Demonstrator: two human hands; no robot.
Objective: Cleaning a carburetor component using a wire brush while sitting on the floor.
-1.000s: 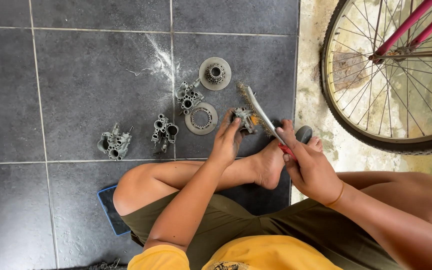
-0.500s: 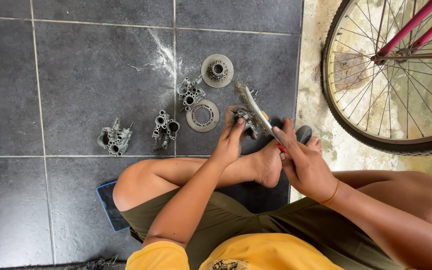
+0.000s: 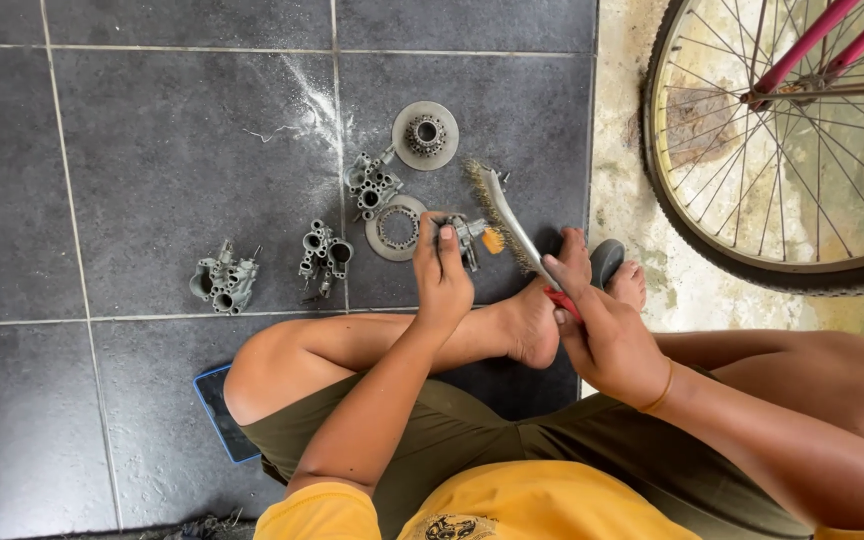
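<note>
the small metal part (image 3: pixel 470 236) sits on the dark tile floor (image 3: pixel 132 170), just past our bare foot (image 3: pixel 532 325). our left hand (image 3: pixel 442 275) pins it there, fingers stretched out long and pressed down on its near end, not wrapped around it. our right hand (image 3: pixel 607 340) has its fingers fully curled around the red handle of the wire brush (image 3: pixel 507 220), whose bristle head lies just beside the part, angled up and away.

compared with 1 second ago, the brush has swung a little: its head now points further up the floor and the bristles stand clear to the right of the part instead of over it. the left hand has hardly shifted. we read that as 1 stroke of scrubbing done and the brush drawn off, with the part kept in the same spot.

the part is grey cast metal, dull and dusty, with small bosses and an orange bit at its right side. its exact shape is partly hidden under our fingers.

around it lie more grey pieces: a ring plate (image 3: pixel 397 228) touching the left of it, a toothed disc (image 3: pixel 425 134) further up, and 3 cast bodies (image 3: pixel 324 252) spread out to the left. white dust streaks the tile above them. a bike wheel (image 3: pixel 792 150) stands well apart at the right, and a blue-edged phone (image 3: pixel 224 412) lies under our knee.
</note>
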